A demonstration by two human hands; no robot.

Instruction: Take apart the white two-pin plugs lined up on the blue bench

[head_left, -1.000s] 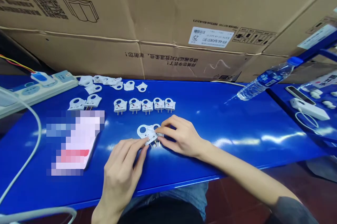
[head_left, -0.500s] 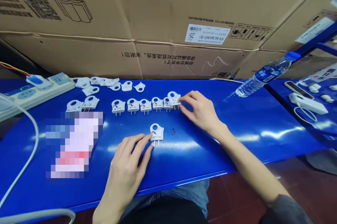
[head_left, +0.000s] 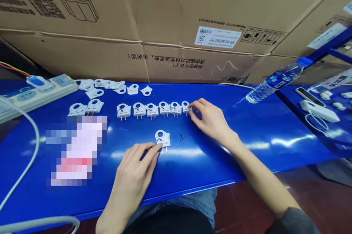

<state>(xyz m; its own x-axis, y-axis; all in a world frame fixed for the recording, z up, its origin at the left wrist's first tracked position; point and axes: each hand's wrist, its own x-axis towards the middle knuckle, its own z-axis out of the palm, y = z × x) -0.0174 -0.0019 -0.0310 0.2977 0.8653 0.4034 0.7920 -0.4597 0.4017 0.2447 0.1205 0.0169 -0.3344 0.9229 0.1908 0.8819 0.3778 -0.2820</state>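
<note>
Several white plug pieces with round holes and metal prongs, such as this one [head_left: 139,110], stand in a row on the blue table [head_left: 220,160]. At the row's right end, my right hand [head_left: 207,118] pinches the last plug piece [head_left: 186,107] by its right side. Nearer to me, my left hand [head_left: 139,168] holds another plug piece [head_left: 162,138] between thumb and index finger at its lower left. A small red and black part [head_left: 181,138] lies to the right of that piece.
White covers [head_left: 132,89] lie along the back left, near a power strip [head_left: 30,96]. A cardboard box [head_left: 165,14] stands behind. At the right are a water bottle [head_left: 277,80] and a white charger [head_left: 319,111]. A blurred patch covers something at left.
The plug piece in my right hand has moved slightly right and down, from overlapping its neighbour to a separate place at the row's end. My left fingers have shifted onto the near piece, which is slightly turned.
</note>
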